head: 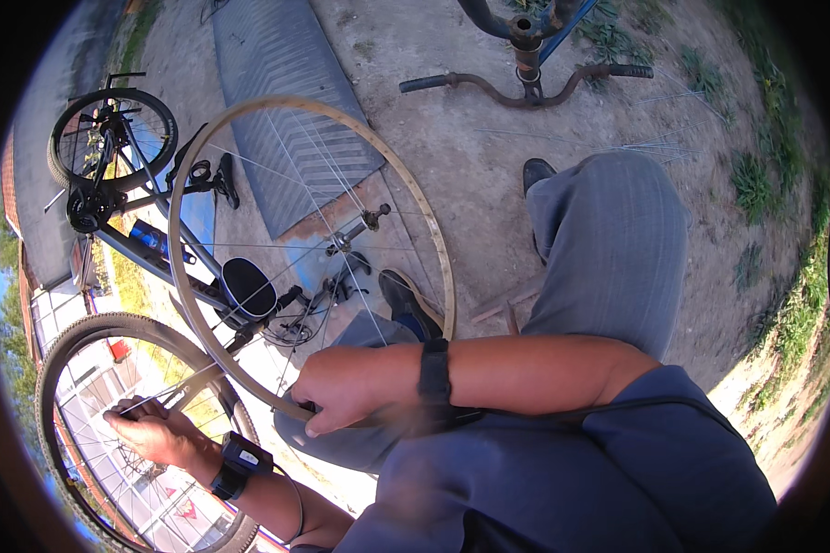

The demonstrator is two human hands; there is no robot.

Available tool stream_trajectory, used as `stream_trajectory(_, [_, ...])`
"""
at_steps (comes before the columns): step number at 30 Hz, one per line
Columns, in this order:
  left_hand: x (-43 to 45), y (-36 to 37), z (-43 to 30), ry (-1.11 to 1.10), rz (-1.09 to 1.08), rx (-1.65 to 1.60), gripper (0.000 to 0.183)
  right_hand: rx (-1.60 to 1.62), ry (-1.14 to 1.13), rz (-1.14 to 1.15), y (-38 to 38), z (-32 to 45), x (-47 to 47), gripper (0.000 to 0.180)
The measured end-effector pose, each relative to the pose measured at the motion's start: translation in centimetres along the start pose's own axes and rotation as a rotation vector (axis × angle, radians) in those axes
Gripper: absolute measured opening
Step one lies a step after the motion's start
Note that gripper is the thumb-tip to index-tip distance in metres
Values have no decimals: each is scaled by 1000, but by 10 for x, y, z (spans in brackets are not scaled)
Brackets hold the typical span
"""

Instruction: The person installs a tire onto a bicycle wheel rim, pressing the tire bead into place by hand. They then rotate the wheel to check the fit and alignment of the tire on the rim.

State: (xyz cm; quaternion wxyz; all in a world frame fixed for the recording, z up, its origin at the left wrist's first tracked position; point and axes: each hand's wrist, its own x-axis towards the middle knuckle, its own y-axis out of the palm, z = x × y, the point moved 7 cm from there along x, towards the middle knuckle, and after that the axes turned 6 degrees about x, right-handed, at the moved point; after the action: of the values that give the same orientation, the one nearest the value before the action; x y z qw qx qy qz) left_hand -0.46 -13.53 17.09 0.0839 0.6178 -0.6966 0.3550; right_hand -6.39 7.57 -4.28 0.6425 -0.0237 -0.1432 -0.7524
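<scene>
A bare bicycle rim [434, 207] without a tyre stands tilted before me, partly laced with thin metal spokes [270, 155] to its hub [349, 235]. My right hand [339, 390] reaches across my lap and grips the rim's lower edge, its fingertips partly hidden. Further left, outside the rim, my left hand [155, 432] has its fingers curled and pinched around what looks like a thin spoke [194, 379]. That rod slants up towards the rim; its far end is hard to make out. Behind this hand shows the tyred wheel of another bicycle.
A dark bicycle [138, 256] with two tyred wheels is at the left. Rusty handlebars [477, 83] on a frame are at the top. Loose spokes [643, 147] lie on the dirt near my right foot. A ridged grey sheet [297, 90] lies beyond the rim.
</scene>
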Motion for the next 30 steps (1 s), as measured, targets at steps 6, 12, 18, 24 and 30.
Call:
stream_trajectory(6, [-2, 23, -103, 251, -95, -108, 35, 4, 1, -2, -2, 0, -1, 38])
stream_trajectory(12, [-5, 31, -138, 244, -123, -119, 31, 26, 2, -11, -4, -3, 0, 39])
stream_trajectory(18, [10, 48, -147, 135, 174, -322, 33, 21, 28, 69, 0, -7, -1, 43])
stream_trajectory(24, [-41, 120, -33, -1, 506, -216, 15, 90, 1, 14, -6, -7, -5, 44])
stream_trajectory(30, [-70, 131, -6, -63, 508, 63, 13, 342, 132, 170, -4, -26, -12, 49])
